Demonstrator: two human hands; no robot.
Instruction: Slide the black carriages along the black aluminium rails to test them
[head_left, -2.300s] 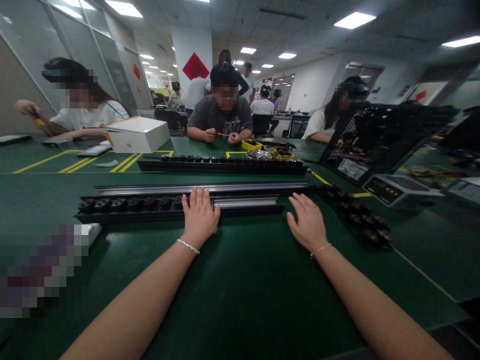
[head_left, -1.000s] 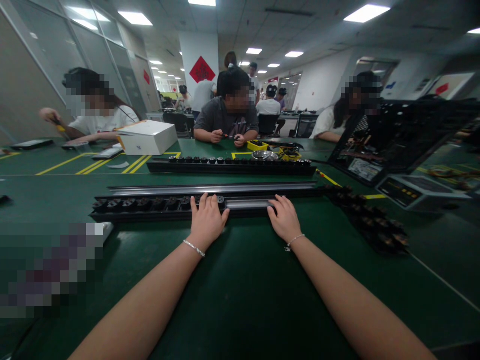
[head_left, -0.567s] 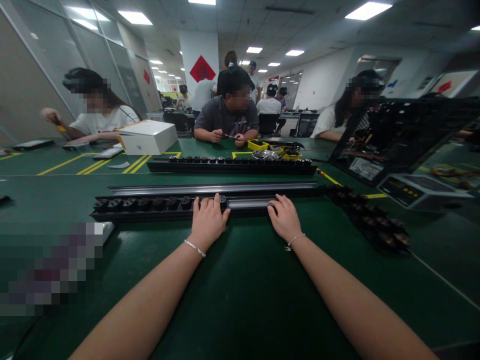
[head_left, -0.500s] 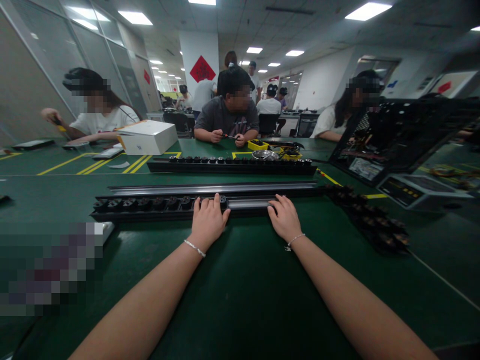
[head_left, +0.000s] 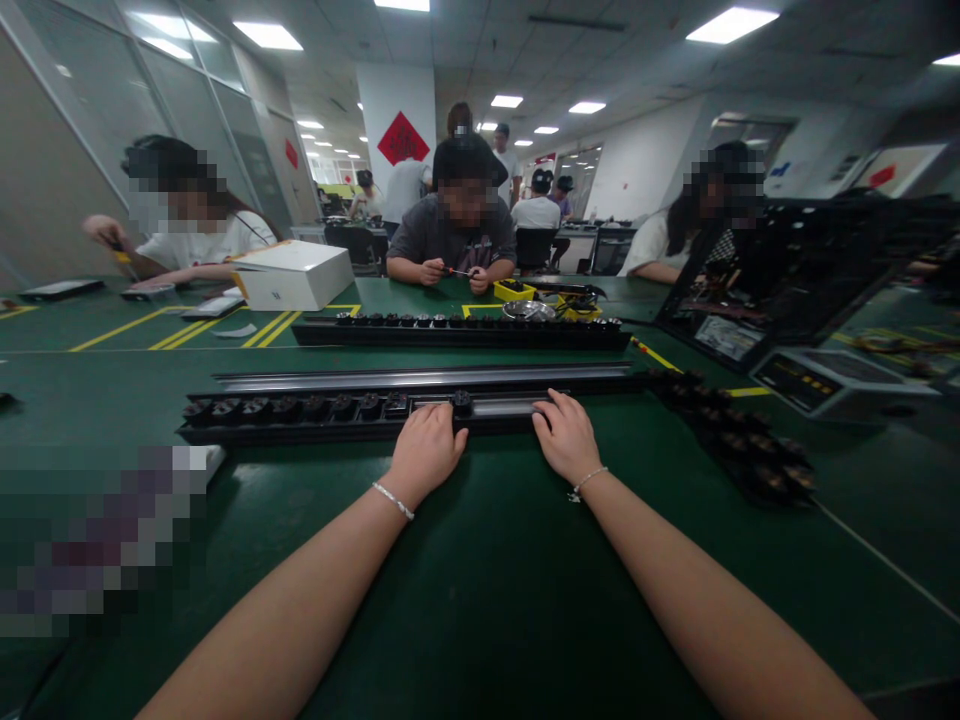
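A long black channel [head_left: 352, 432] lies crosswise on the green table, a row of round black socket-like modules [head_left: 285, 407] in its left part. My left hand [head_left: 429, 447] is bent over the channel's near wall. Its fingertips are partly hidden inside, and its index finger touches a single module [head_left: 462, 402] standing apart from the row. The left thumb rests by the near wall, below that module. Further right, my right hand [head_left: 568, 440] grips the channel, fingers over the top and thumb at the near side. Between the hands shows a bare silvery stretch [head_left: 499, 407] of the channel.
Behind lies another channel [head_left: 420, 379], and beyond it a module-filled one [head_left: 465, 335]. More modules [head_left: 750, 440] lie at the right, near a metal-cased unit [head_left: 825, 385] and an open computer case [head_left: 720, 340]. A white box [head_left: 296, 278] stands back left. Co-workers sit around the table.
My left hand has shifted slightly right and nearer, its fingers drawn in. The single module has slid right, opening a gap from the row. My right hand stays in place.
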